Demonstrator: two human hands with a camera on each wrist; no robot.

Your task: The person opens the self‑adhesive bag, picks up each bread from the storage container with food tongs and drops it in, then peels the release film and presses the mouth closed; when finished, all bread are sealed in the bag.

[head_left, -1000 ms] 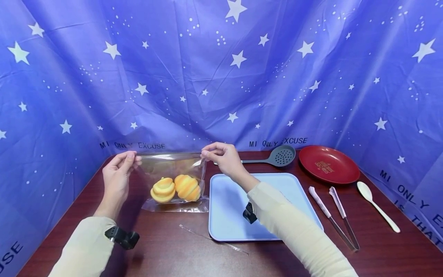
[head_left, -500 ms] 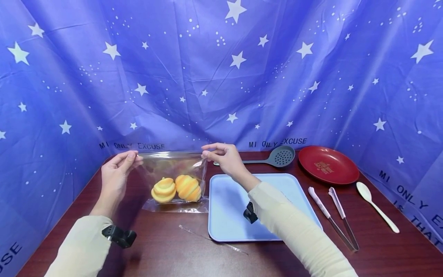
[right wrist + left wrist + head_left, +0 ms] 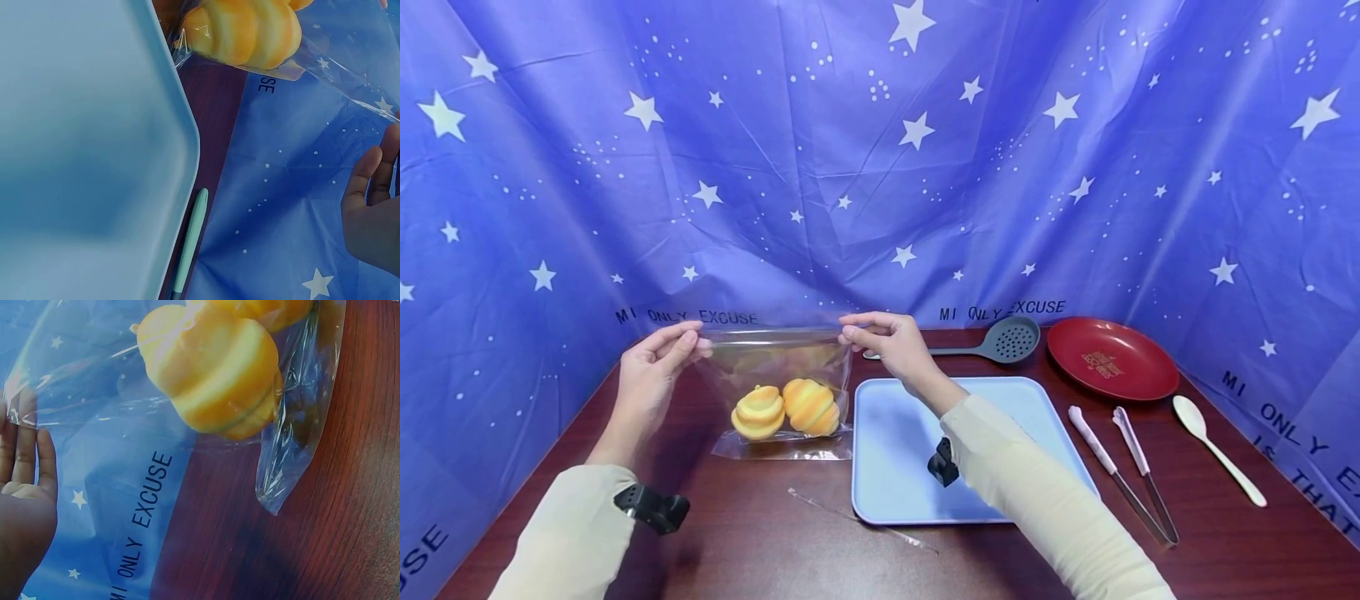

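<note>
A clear plastic bag (image 3: 775, 354) stands upright on the table, its top edge stretched between both hands. Inside it lie two yellow-orange bread pieces: a round swirled bun (image 3: 757, 414) on the left and a ridged croissant-shaped bread (image 3: 811, 408) on the right. My left hand (image 3: 651, 375) pinches the bag's upper left corner between thumb and fingers. At the upper right corner, my right hand (image 3: 891, 346) pinches with thumb and index finger. The left wrist view shows the swirled bun (image 3: 212, 381) through the film; the right wrist view shows the ridged bread (image 3: 250, 31).
A light blue tray (image 3: 925, 483) sits right of the bag, under the right forearm. Behind it lies a grey slotted skimmer (image 3: 1011, 339). Further right are a red plate (image 3: 1135, 358), tongs (image 3: 1150, 492) and a white spoon (image 3: 1225, 454). A thin clear strip (image 3: 820, 502) lies in front.
The bag with its bread has shifted slightly right. My left forearm has swung a little outward to the left, and its index finger now reaches straighter above the bag's corner.
</note>
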